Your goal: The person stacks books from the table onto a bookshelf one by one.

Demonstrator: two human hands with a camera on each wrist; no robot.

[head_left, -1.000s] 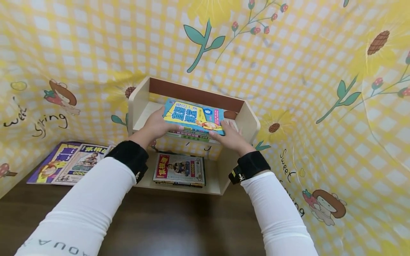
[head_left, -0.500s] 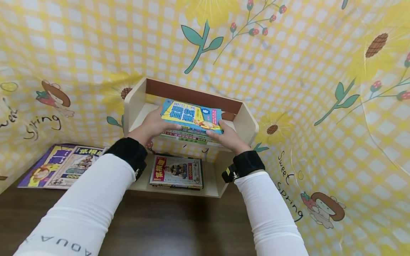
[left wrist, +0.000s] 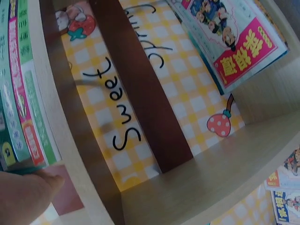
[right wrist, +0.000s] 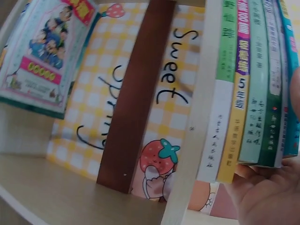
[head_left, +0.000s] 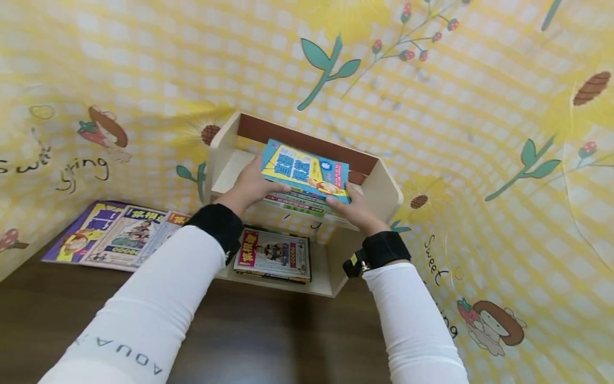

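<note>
A blue and yellow book (head_left: 306, 172) lies on top of a stack of books (head_left: 302, 205) on the upper shelf of a small wooden shelf unit (head_left: 381, 184). My left hand (head_left: 251, 184) grips the book's left end, thumb on the cover. My right hand (head_left: 356, 209) grips its right front corner. In the right wrist view the book spines (right wrist: 248, 89) stand side by side above my right hand (right wrist: 269, 194). The left wrist view shows spines (left wrist: 21, 84) and my left fingertip (left wrist: 44, 185) under them.
Another stack of books (head_left: 274, 256) lies on the lower shelf. Magazines (head_left: 110, 234) lie spread on the dark table (head_left: 268, 341) to the left of the shelf unit. Yellow checked cloth (head_left: 479, 133) with flowers hangs close behind and to the right.
Both hands keep their hold on the top book on the upper shelf. The head view has shifted, so the shelf sits further right in the frame.
</note>
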